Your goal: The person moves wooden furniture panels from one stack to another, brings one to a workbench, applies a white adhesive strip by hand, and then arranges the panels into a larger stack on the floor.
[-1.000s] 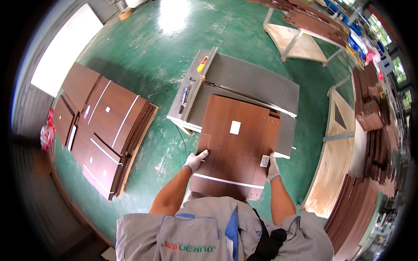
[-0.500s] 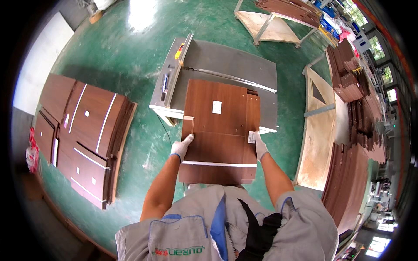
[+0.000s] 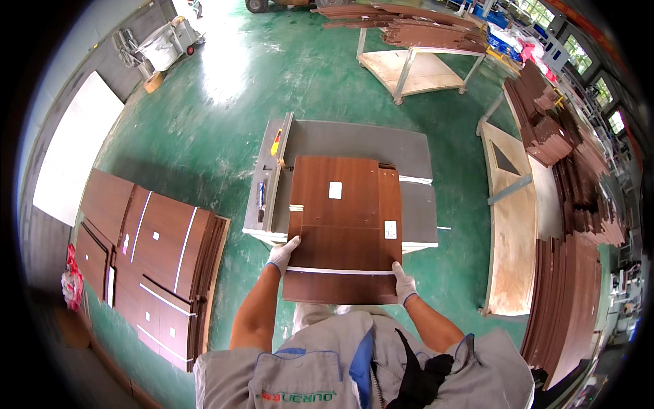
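Observation:
Both my hands, in white gloves, grip a stack of brown wood-grain panels (image 3: 334, 235) by its sides. My left hand (image 3: 283, 254) has its thumb on top at the left edge. My right hand (image 3: 405, 281) holds the right edge close to a white strap (image 3: 340, 272) that crosses the stack's near end. Two white labels stick to the top panel. The stack's far part lies over a grey-topped table (image 3: 354, 136); its near end reaches out toward my body. My fingers underneath are hidden.
Along the table's left side run a metal rail (image 3: 278, 191), a yellow cutter (image 3: 276, 142) and a dark blue pen-like tool (image 3: 261, 194). Strapped brown panels (image 3: 163, 235) lie at left. Right stands a wooden-decked rack (image 3: 507, 245) beside piled panels (image 3: 565, 300); another loaded cart (image 3: 415, 71) is beyond.
The panel stack has moved farther forward over the table. My right hand has shifted back along the edge, from beside the label to near the strap. My view has tilted up.

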The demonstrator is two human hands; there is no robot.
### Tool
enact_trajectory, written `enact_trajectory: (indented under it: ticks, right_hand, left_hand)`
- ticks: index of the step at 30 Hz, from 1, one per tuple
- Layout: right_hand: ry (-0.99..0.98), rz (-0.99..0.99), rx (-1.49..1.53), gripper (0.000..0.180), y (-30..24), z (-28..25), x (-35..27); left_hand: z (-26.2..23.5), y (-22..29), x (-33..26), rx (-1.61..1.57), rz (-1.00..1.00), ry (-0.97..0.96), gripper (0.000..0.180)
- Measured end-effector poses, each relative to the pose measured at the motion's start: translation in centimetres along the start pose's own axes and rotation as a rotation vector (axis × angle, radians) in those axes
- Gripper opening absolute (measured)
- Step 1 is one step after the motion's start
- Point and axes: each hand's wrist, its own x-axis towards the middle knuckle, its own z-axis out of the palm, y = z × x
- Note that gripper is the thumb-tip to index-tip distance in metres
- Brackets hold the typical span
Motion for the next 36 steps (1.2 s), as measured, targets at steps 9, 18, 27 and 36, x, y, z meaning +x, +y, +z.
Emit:
enact_trajectory:
  ticks: [9, 18, 27, 36]
  right_hand:
    - [-0.005, -0.006, -0.184, 0.096, -3.0, 4.5, 0.5]
    - [0.007, -0.054, -0.865, 0.081, -3.2, 1.9, 4.5]
    - [0.469, -0.045, -0.574, 0.099, -21.3, -0.7, 25.6]
    - [0.425, -0.133, 0.914, 0.011, -22.7, -5.6, 38.6]
  left_hand:
    - [-2.9, 1.9, 0.5, 0.337, 0.081, 0.127, 0.056]
    - [-3.7, 2.5, -0.3, 0.436, -0.121, 0.142, 0.063]
    - [-5.7, 4.0, -1.1, 0.740, -0.037, 0.387, 0.047]
    - [-0.3, 7.8, 0.9, 0.552, 0.441, 0.445, 0.022]
